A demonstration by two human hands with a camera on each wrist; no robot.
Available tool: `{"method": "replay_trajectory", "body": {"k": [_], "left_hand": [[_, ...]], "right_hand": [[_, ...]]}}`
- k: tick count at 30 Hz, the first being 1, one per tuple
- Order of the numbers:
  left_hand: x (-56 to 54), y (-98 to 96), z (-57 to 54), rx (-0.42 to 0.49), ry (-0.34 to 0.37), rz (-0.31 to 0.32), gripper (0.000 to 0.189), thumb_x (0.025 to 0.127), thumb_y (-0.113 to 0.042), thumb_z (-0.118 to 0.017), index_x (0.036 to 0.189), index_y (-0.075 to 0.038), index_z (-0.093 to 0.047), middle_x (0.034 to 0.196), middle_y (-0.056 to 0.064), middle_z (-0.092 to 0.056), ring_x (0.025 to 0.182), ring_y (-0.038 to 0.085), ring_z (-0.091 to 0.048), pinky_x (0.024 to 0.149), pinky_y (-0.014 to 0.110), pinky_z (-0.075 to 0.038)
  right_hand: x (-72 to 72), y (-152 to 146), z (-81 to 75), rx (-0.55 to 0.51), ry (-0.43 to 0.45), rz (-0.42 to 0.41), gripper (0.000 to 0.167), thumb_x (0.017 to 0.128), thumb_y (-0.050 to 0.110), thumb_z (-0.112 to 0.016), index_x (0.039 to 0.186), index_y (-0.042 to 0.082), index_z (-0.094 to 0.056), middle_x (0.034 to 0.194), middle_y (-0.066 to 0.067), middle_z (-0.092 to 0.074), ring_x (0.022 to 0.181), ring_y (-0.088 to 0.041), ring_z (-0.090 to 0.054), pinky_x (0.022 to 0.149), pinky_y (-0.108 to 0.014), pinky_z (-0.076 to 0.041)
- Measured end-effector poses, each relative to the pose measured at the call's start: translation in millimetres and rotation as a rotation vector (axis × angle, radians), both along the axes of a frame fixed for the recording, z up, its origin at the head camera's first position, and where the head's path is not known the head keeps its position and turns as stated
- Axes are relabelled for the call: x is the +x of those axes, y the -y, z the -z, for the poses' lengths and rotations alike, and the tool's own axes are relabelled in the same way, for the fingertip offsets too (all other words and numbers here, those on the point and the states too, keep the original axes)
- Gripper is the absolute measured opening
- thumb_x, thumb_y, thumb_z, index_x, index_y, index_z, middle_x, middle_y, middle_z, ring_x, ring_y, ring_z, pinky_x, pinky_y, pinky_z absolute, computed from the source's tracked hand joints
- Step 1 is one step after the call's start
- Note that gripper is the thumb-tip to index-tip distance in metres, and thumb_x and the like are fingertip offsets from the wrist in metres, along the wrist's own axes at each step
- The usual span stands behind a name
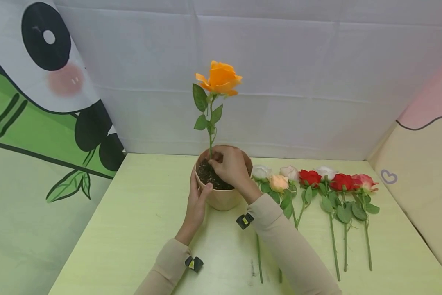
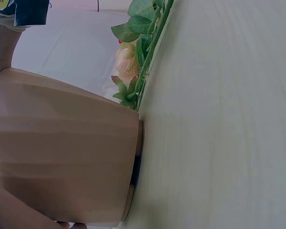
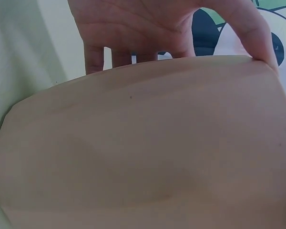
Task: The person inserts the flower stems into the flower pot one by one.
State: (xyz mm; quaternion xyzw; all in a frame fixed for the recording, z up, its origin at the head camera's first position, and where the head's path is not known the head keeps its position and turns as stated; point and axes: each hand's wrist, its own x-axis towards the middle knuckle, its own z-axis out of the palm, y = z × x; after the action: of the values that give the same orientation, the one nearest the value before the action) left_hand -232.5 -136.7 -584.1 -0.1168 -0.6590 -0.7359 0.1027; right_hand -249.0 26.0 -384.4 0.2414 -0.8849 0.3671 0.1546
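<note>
An orange rose (image 1: 221,80) with green leaves stands upright in a beige flower pot (image 1: 224,200) of dark soil (image 1: 209,175). My right hand (image 1: 231,166) reaches over the rim and pinches the stem low down, close to the soil. On the pot's left side my left hand (image 1: 197,200) holds the wall, its thumb at the rim. In the right wrist view the pot (image 3: 133,143) hides the ends of the left hand's fingers; the right fingertips are out of that view. The left wrist view shows the pot's faceted side (image 2: 62,152) close up.
Several cut roses lie to the right of the pot on the pale table (image 1: 132,229): white, a peach rose (image 1: 278,182), a red rose (image 1: 342,182) and a pink one (image 1: 364,182). Their stems point toward me, some under the right forearm. A white cloth backdrop (image 1: 298,82) rises behind.
</note>
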Motion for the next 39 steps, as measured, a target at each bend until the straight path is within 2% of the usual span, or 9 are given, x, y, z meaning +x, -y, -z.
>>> {"method": "replay_trajectory", "body": {"k": [9,16,20,24,29,32,33,35,39], "left_hand": [[10.0,-6.0,-13.9,-0.019,-0.032,-0.029,0.09,0.113,-0.032,-0.066,0.181,-0.028,-0.007,0.185,0.009,-0.016,0.164,0.031,-0.035,0.122,0.032,-0.046],[42.5,-21.8,-76.5,-0.043,-0.044,-0.002,0.089,0.113,-0.031,-0.058,0.181,-0.02,-0.002,0.185,0.018,-0.009,0.168,0.039,-0.022,0.131,0.046,-0.034],[50.9,-29.0,-96.2,-0.045,0.002,-0.007,0.086,0.113,-0.026,-0.054,0.18,-0.02,-0.001,0.185,0.014,-0.009,0.169,0.036,-0.019,0.133,0.047,-0.028],[49.6,-29.3,-95.6,-0.042,0.009,-0.009,0.086,0.113,-0.026,-0.054,0.181,-0.022,0.0,0.185,0.014,-0.008,0.169,0.035,-0.018,0.133,0.048,-0.028],[37.7,-20.6,-70.4,-0.062,-0.058,-0.023,0.086,0.114,-0.034,-0.058,0.181,-0.025,-0.005,0.185,0.016,-0.012,0.168,0.038,-0.025,0.13,0.044,-0.036],[41.4,-21.5,-76.5,-0.065,-0.042,-0.026,0.085,0.114,-0.03,-0.056,0.181,-0.025,-0.005,0.185,0.014,-0.012,0.168,0.037,-0.025,0.131,0.046,-0.034],[35.1,-18.6,-66.6,-0.053,-0.059,-0.015,0.087,0.113,-0.034,-0.058,0.181,-0.024,-0.005,0.185,0.014,-0.012,0.168,0.035,-0.025,0.131,0.044,-0.033],[40.0,-19.8,-74.2,-0.048,-0.029,-0.011,0.087,0.113,-0.032,-0.057,0.181,-0.022,-0.003,0.185,0.014,-0.01,0.168,0.036,-0.024,0.132,0.048,-0.032],[38.0,-15.8,-66.5,-0.029,-0.054,-0.008,0.089,0.113,-0.036,-0.059,0.181,-0.022,-0.003,0.185,0.017,-0.009,0.167,0.04,-0.024,0.131,0.052,-0.033]], "right_hand": [[-0.7,1,3.9,0.002,-0.033,-0.002,0.015,0.097,0.006,-0.084,0.085,0.012,-0.077,0.083,-0.003,-0.078,0.075,-0.019,-0.073,0.071,-0.036,-0.06],[0.3,-3,1.7,0.009,-0.027,0.01,0.016,0.097,0.005,-0.083,0.086,0.015,-0.078,0.083,-0.001,-0.078,0.073,-0.016,-0.071,0.067,-0.034,-0.059],[3.1,-3,-4.5,0.024,-0.001,0.012,0.013,0.099,0.005,-0.082,0.088,0.012,-0.079,0.085,-0.004,-0.079,0.075,-0.02,-0.073,0.069,-0.037,-0.061],[2.4,-3,-5.9,0.029,0.003,0.016,0.013,0.099,0.004,-0.082,0.088,0.012,-0.079,0.085,-0.004,-0.079,0.076,-0.02,-0.074,0.07,-0.037,-0.061],[3.1,-3,-4.6,0.018,0.007,-0.004,0.014,0.1,0.002,-0.08,0.089,0.011,-0.079,0.086,-0.005,-0.079,0.077,-0.021,-0.075,0.071,-0.038,-0.063],[4.0,-3,-2.9,0.012,0.005,-0.014,0.013,0.1,0.002,-0.08,0.089,0.01,-0.079,0.086,-0.006,-0.079,0.078,-0.022,-0.076,0.073,-0.039,-0.064],[4.5,-3,-2.7,0.011,0.005,-0.012,0.013,0.1,0.003,-0.081,0.089,0.01,-0.079,0.086,-0.006,-0.079,0.079,-0.023,-0.076,0.074,-0.04,-0.064],[4.5,-3,-2.0,0.015,0.008,-0.007,0.011,0.099,0.004,-0.082,0.09,0.01,-0.08,0.087,-0.006,-0.08,0.08,-0.023,-0.077,0.075,-0.041,-0.064],[3.6,-1,-1.8,0.038,0.03,0.005,0.007,0.098,0.01,-0.086,0.092,0.012,-0.083,0.089,-0.004,-0.081,0.083,-0.021,-0.078,0.078,-0.04,-0.064]]}}
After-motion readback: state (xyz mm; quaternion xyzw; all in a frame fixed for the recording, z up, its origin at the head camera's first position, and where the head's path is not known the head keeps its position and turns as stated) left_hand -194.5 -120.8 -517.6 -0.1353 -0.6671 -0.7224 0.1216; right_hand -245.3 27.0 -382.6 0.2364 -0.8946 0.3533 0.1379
